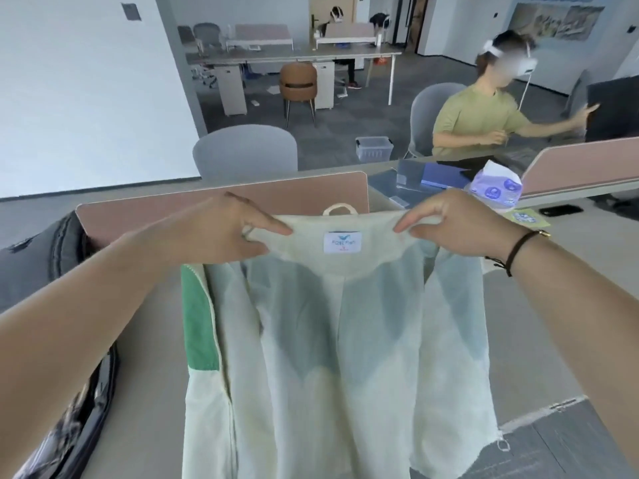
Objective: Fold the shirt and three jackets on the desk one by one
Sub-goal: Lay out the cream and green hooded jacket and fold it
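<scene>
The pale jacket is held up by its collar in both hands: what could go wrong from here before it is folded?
1. The left hand and right hand pinch only the collar of the pale jacket; a thin grip may slip and the jacket could drop crumpled.
2. Its lower hem hangs near the desk edge, so part may slide off when it is laid down.
3. The dark garment lies close on the left and may crowd the fold.

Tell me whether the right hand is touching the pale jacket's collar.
Touching. The head view shows the right hand pinching the collar edge of the pale jacket between thumb and fingers, with the left hand gripping the other side.
</scene>
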The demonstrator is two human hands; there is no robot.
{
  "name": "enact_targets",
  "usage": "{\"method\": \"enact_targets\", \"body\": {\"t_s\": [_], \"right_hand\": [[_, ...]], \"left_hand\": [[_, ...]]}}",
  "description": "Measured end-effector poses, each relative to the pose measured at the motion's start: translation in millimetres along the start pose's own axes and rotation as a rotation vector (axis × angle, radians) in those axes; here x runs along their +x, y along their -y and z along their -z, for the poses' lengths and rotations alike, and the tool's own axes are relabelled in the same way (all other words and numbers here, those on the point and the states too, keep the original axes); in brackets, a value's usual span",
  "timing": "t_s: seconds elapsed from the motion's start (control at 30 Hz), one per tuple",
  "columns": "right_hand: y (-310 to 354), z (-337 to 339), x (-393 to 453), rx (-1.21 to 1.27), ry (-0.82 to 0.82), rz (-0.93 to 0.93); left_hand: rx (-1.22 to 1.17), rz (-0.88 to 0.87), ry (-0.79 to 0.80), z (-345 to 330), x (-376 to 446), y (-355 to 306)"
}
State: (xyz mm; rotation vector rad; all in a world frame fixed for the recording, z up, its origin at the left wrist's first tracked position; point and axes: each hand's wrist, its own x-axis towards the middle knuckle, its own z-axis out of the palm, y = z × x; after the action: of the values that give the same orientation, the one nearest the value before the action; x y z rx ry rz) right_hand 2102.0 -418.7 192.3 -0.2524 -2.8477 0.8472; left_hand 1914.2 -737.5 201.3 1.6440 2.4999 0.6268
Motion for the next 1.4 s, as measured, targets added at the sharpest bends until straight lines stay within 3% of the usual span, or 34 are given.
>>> {"method": "enact_targets", "body": {"t_s": [0.1, 0.2, 0.27, 0.33, 0.4, 0.47, 0.53, 0.63, 0.73, 1.1, 1.3, 1.4], "right_hand": [[0.4, 16.6, 57.5, -0.030, -0.146, 0.054], [1.5, 28.5, 115.7, -0.035, -0.407, 0.110], [-3.7, 13.1, 139.3, 0.111, -0.509, 0.152], [-22.5, -36.4, 147.3, 0.231, -0.429, 0.148], [-64.7, -109.3, 144.5, 0.116, -0.226, 0.025], [-112.1, -182.0, 129.8, -0.160, 0.206, -0.290], [-148.2, -238.8, 106.5, -0.285, 0.583, -0.545], [-176.0, -298.0, 77.3, -0.097, 0.657, -0.632], [-175.7, -325.6, 67.9, 0.007, 0.613, -0.679], [-208.3, -338.8, 39.5, -0.118, 0.554, -0.810], [-255.8, -311.9, 32.4, -0.190, 0.534, -0.815], [-294.9, -288.7, 35.2, -0.243, 0.555, -0.769]], "left_hand": [[0.107, 0.055, -0.149, 28.4, 37.6, 10.3], [0.288, 0.130, -0.321, 50.5, 77.1, 26.0], [0.331, 0.123, -0.412, 41.2, 91.3, 45.0], [0.348, 0.169, -0.293, 0.3, 93.8, 75.9], [0.396, 0.283, 0.005, -71.4, 85.1, 114.8], [0.399, 0.415, 0.306, -152.3, 67.9, 146.7], [0.289, 0.521, 0.494, -223.9, 47.5, 166.0], [0.116, 0.569, 0.604, -298.8, 22.3, 167.3], [0.028, 0.593, 0.574, -337.1, 11.5, 159.9], [0.081, 0.645, 0.480, -371.0, 32.7, 164.9], [0.145, 0.667, 0.096, -396.2, 15.1, 136.1], [0.103, 0.703, 0.042, -406.6, -7.5, 114.5]]}}
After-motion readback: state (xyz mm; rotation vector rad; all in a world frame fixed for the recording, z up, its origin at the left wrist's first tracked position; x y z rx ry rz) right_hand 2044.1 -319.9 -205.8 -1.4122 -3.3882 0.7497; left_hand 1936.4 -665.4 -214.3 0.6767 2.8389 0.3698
